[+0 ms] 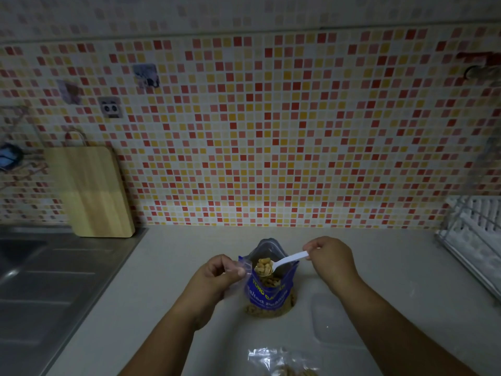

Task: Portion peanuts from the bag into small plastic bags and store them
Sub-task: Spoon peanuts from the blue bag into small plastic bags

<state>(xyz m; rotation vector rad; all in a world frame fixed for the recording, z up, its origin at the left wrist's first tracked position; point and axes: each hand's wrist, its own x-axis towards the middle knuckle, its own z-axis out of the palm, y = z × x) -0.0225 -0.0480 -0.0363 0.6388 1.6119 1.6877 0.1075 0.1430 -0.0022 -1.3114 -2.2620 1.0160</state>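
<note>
Head view: the peanut bag (271, 290), blue, is standing upright on the counter (176, 253), low centre. Its long axis is running 12-to-6 and its open mouth is pointing to 12, toward the tiled wall (271, 131).

The right hand (332, 257) is sitting at 2 o'clock from the bag's mouth, fingers curled, pinching the handle end of a white spoon (291, 259). The spoon is hanging over the mouth with its long axis about 2-to-8. Its bowl is pointing to 8, toward the other hand, and carrying a heap of peanuts (264, 267).

The left hand (219, 272) is at 9 o'clock from the mouth, thumb and curled fingers pinching the rim of a small clear bag (243, 266). That rim is just beside the spoon's bowl; the bag's lower part is too faint to trace.

At 6 o'clock, at the frame's bottom edge, a filled small bag (282, 362) is lying flat, partly cut off. At 4 o'clock a clear plastic container (333, 318) is showing faintly on the counter.

A cutting board (92, 191) is leaning on the wall at 10, a sink (29, 267) is at 9, and a dish rack (477, 234) is at 3.
</note>
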